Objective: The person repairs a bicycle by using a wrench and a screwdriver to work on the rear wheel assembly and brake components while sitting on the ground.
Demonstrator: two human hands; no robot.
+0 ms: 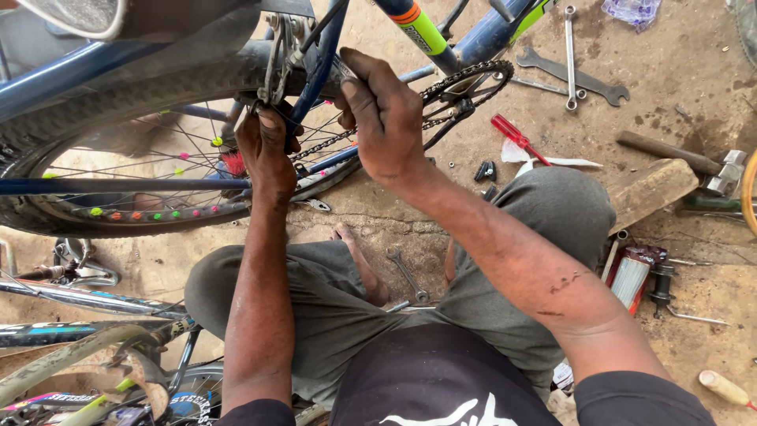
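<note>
Bare dirt ground lies under the seated person, scattered with tools. Nearest, a small wrench rests between the bent knees, and a red can sits by the right knee. Farther out, the left hand is curled around the axle area of the rear wheel, fingers pressed together. The right hand is closed over the bicycle frame just beside the chain. Beyond lie a red screwdriver, a hammer and flat spanners.
</note>
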